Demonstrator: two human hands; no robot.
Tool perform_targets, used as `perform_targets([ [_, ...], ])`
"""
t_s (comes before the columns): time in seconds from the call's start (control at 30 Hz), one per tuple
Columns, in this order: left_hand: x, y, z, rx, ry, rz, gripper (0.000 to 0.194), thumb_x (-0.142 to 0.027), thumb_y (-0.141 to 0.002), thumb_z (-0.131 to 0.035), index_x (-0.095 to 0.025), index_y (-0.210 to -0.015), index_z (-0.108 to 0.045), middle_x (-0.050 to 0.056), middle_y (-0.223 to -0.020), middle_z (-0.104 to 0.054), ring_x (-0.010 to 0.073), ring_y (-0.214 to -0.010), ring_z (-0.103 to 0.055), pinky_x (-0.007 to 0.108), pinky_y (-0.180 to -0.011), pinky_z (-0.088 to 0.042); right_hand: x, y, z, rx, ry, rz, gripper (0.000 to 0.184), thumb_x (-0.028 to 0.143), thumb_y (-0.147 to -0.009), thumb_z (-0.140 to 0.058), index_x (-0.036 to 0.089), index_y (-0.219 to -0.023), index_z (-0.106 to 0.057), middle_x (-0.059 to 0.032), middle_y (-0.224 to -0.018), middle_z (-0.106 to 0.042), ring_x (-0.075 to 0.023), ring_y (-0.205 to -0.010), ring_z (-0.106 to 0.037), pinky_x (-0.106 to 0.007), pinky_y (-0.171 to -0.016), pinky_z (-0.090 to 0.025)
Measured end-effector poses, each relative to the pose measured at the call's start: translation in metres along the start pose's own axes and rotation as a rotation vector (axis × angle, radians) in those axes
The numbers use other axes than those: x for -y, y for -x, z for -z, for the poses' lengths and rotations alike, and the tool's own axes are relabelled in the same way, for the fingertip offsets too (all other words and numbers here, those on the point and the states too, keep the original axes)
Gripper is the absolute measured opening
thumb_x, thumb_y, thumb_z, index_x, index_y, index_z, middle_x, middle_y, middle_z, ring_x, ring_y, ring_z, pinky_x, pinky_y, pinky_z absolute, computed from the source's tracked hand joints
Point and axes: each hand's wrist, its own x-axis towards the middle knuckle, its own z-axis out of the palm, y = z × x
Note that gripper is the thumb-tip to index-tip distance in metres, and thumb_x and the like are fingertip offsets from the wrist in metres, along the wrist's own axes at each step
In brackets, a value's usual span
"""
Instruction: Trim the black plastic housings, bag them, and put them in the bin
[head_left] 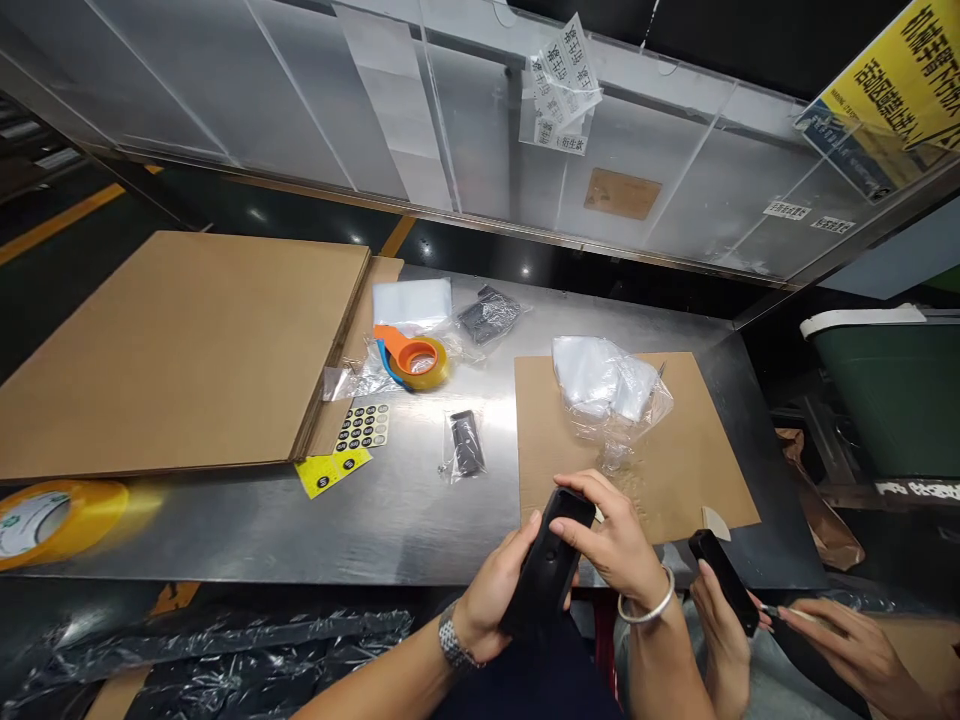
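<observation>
Both my hands hold a black, flat, oblong device (547,565) over the front edge of the steel table (420,510). My left hand (491,590), with a metal watch at the wrist, grips its lower part from the left. My right hand (611,540), with a silver bangle, closes its fingers over the top end. Just beyond lies a brown cardboard sheet (697,460) with crumpled clear plastic bags (607,385) on it.
A co-worker's two hands (847,645) at the lower right hold a similar black device (724,580). On the table lie a bagged black part (465,443), an orange tape dispenser (416,362), sticker sheets (352,440), a large flat carton (180,350) and a yellow tape roll (52,520). A green bin (892,400) stands to the right.
</observation>
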Motion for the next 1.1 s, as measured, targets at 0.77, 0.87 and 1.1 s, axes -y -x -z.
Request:
perform_targets([
  [0.77,0.0,0.003,-0.001,-0.079,-0.018,-0.103,0.049,-0.034,-0.075,-0.058,-0.022,-0.121,-0.047,0.003,-0.08,-0.055,0.0139,-0.071,-0.053,0.025,-0.063,-0.043,-0.024,0.015,-0.032,-0.287,-0.463,-0.207,0.037,0.039,-0.081,-0.049,0.019,-0.114,-0.05,-0.0087,-0.116,-0.055,-0.0206,-0.109,-0.049,-0.039,-0.095,-0.038],
  [0.87,0.001,0.003,0.0,-0.057,-0.036,-0.131,0.046,-0.032,-0.077,-0.055,-0.022,-0.121,-0.047,0.007,-0.092,-0.057,0.0157,-0.081,-0.052,0.024,-0.066,-0.041,-0.024,0.016,-0.032,-0.285,-0.513,-0.264,0.035,0.038,-0.079,-0.053,0.019,-0.108,-0.053,-0.0081,-0.111,-0.058,-0.0203,-0.103,-0.052,-0.036,-0.09,-0.041],
  [1.1,-0.003,0.006,-0.001,-0.005,0.051,-0.105,0.043,-0.034,-0.079,-0.051,-0.02,-0.12,-0.05,0.011,-0.105,-0.056,0.0192,-0.086,-0.053,0.028,-0.068,-0.042,-0.035,0.012,-0.031,-0.338,-0.693,-0.358,0.032,0.038,-0.077,-0.056,0.017,-0.101,-0.057,-0.0084,-0.102,-0.061,-0.0184,-0.091,-0.055,-0.03,-0.078,-0.043],
])
